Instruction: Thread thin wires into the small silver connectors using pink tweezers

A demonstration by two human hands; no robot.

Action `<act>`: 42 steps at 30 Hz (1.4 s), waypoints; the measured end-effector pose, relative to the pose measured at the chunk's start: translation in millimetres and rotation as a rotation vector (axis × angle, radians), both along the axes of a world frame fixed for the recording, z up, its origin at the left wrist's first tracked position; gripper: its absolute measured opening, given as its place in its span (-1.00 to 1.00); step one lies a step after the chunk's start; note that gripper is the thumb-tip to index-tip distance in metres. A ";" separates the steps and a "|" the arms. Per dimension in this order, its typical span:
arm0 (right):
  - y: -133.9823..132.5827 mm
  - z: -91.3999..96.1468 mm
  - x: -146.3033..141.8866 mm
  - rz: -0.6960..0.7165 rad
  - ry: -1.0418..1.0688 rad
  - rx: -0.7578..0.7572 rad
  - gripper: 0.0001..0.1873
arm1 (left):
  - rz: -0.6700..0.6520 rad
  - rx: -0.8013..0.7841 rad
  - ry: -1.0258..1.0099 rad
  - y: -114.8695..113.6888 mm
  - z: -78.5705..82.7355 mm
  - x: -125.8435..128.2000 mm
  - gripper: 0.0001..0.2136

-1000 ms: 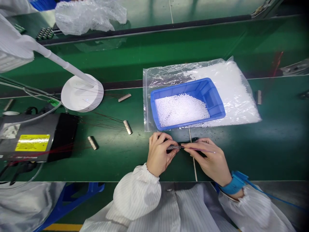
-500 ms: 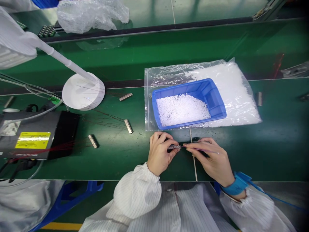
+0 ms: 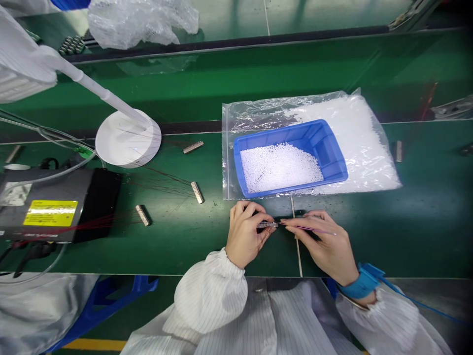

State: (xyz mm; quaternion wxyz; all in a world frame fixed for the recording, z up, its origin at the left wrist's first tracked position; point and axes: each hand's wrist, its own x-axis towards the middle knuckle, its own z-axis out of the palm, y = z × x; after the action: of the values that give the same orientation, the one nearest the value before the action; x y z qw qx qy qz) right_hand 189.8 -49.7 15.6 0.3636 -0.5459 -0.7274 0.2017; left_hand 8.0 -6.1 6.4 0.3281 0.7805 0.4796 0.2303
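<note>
A person's bare left hand [image 3: 246, 234] and right hand [image 3: 318, 241] met near the front edge of a green workbench [image 3: 177, 251], left fingers clamped together on one slim metal-and-black connector strip [image 3: 267, 225], right fingers pinched closed on its thin purple-red wires [image 3: 306, 227]. Three more strips [image 3: 197, 192] lay loose toward the bench's left side, and a fourth [image 3: 398, 151] lay toward its right. One blue plastic tray [image 3: 332, 162] of white pellets sat on one clear zip-top bag [image 3: 369, 148] of the same pellets, just beyond the hands. One blue wrist strap [image 3: 364, 282] circled the right wrist.
</note>
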 end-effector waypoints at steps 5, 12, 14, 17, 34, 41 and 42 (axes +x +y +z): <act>1.2 -0.6 -1.2 0.002 0.013 0.011 -0.74 | 0.000 0.002 0.000 -0.4 -1.4 -0.3 -0.95; 1.6 0.0 -1.7 0.003 0.016 0.009 -0.75 | 0.000 0.001 0.001 0.0 -1.7 0.1 -0.94; 1.9 0.4 -2.0 0.003 0.014 0.008 -0.76 | -0.001 -0.005 0.003 0.0 -1.5 0.0 -0.94; 2.2 0.7 -2.4 0.007 0.010 0.012 -0.75 | 0.001 -0.005 0.004 0.0 -1.4 -0.1 -0.93; 0.1 0.6 -0.5 0.018 -0.005 0.017 -0.73 | -0.002 -0.018 0.010 0.4 -0.4 -0.4 -0.95; 0.3 0.7 -3.4 0.020 -0.031 0.023 -0.74 | -0.002 -0.011 0.010 0.5 0.1 -0.2 -0.94; 0.4 1.7 -4.0 0.021 -0.041 0.026 -0.74 | -0.001 -0.011 0.012 0.5 0.1 -0.2 -0.93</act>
State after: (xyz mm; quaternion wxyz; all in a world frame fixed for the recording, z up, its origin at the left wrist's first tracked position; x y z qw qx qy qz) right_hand 185.9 -49.3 17.3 0.3536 -0.5375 -0.7429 0.1849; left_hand 7.8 -5.6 6.5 0.3297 0.7804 0.4824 0.2226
